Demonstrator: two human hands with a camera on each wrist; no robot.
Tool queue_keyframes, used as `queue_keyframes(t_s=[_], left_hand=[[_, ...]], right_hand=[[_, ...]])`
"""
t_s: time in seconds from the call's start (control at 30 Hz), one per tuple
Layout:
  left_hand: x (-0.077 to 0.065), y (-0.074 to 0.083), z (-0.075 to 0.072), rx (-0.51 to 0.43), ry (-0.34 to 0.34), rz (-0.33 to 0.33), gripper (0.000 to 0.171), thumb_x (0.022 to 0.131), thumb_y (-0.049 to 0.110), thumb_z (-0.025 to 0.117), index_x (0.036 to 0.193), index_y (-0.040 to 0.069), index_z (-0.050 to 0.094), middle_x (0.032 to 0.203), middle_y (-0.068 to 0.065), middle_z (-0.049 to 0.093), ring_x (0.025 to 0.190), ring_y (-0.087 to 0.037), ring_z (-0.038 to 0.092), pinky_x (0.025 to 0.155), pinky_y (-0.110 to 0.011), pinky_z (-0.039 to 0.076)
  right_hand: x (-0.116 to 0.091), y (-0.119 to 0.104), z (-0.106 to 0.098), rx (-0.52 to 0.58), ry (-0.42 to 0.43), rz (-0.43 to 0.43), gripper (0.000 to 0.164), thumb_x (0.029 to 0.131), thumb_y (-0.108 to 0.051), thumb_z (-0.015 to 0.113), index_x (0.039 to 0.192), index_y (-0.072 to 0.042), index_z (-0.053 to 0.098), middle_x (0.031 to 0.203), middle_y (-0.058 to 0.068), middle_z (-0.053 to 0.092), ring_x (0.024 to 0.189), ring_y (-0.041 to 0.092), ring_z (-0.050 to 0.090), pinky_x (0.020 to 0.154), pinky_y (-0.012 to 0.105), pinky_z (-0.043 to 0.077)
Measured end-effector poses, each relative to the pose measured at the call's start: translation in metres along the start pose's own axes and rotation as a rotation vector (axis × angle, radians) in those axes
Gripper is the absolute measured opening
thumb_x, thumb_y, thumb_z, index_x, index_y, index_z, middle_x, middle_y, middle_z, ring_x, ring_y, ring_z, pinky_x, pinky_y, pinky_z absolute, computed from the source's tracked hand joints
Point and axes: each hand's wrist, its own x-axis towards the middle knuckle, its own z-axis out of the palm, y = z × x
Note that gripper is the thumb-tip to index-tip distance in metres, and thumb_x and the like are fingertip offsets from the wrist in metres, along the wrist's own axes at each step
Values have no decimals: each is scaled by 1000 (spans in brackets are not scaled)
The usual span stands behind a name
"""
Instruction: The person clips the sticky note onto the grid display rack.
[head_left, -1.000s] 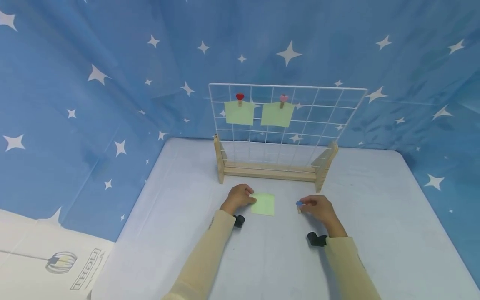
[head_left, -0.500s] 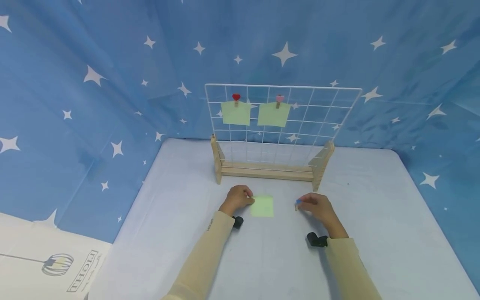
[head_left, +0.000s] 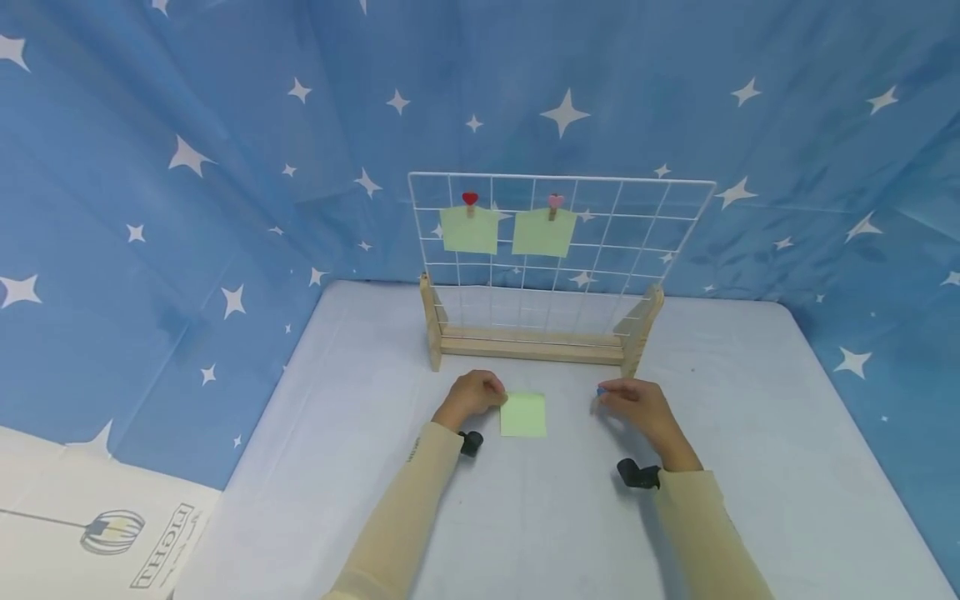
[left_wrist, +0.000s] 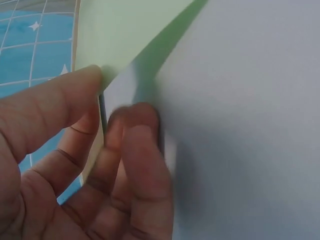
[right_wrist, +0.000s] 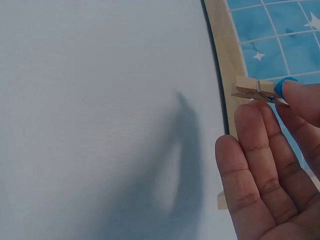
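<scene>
A light green square note lies in front of the rack, its left edge at my left hand. In the left wrist view, my thumb pinches the corner of that note, which slants up from the white surface, while the other fingers curl beneath. To the right of the note, my right hand holds a small wooden clothespin with a blue ornament. Thumb and forefinger grip its blue end, the wooden jaws point away from the hand, and the remaining fingers stay extended.
A white wire grid stands in a wooden base behind both hands. Two green notes hang on it, the left note under a red heart clothespin, the right note under a pink heart clothespin. A starry blue cloth backs the table.
My right hand has moved slightly up toward the rack, and the clothespin has turned so that mostly its blue end shows. My left hand stays at the note's edge. The head view has shifted a little.
</scene>
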Motion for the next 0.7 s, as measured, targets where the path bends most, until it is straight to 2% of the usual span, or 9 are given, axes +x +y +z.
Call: queue_keyframes(t_s=[0.2, 0.47, 0.7], left_hand=[[0, 2, -1, 1, 0, 22, 10, 99, 15, 76, 100, 5, 76, 89, -3, 69, 74, -14, 58, 66, -24, 45], [4, 9, -4, 14, -23, 26, 16, 102, 22, 74, 108, 8, 78, 105, -7, 75, 82, -17, 64, 74, -30, 51], [5, 17, -8, 16, -11, 92, 16, 102, 22, 72, 109, 9, 78, 106, -7, 75, 87, -19, 65, 78, -33, 54]], right_hand=[[-1, -7, -10, 2, -18, -49, 34, 106, -9, 68, 133, 13, 67, 123, 24, 76, 109, 23, 75, 95, 32, 56], [-1, -10, -19, 59, -8, -58, 37, 107, -7, 66, 137, 14, 63, 114, 20, 79, 95, -1, 69, 86, 18, 53], [-1, -16, -24, 51, 26, -91, 33, 107, -8, 66, 133, 12, 66, 117, 22, 78, 93, -1, 69, 85, 18, 54]])
